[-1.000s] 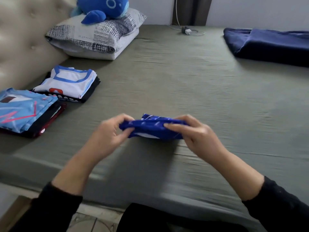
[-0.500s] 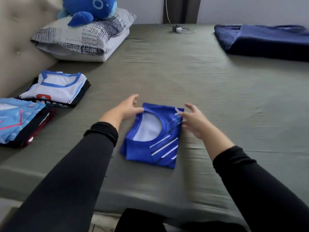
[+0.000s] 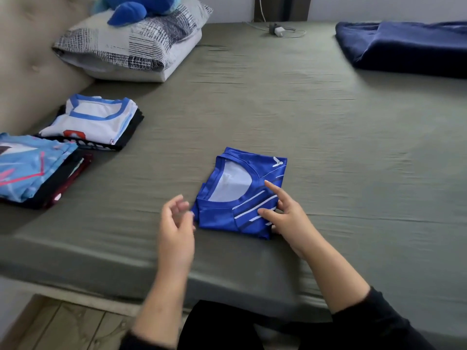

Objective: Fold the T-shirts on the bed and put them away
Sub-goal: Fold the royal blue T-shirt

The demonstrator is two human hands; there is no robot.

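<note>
Resting flat now on olive-green bed sheet [image 3: 303,127]: folded royal-blue striped T-shirt [image 3: 242,195], lifted second ago. Left hand [image 3: 177,228] loose, empty; right hand [image 3: 290,218] fingertips touching. Stacking next.

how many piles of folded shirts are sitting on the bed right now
2 piles, both at the left edge: one topped by a white shirt with blue collar, one nearer topped by a light blue shirt. A single folded blue shirt lies between the hands. More could be out of frame.
</note>
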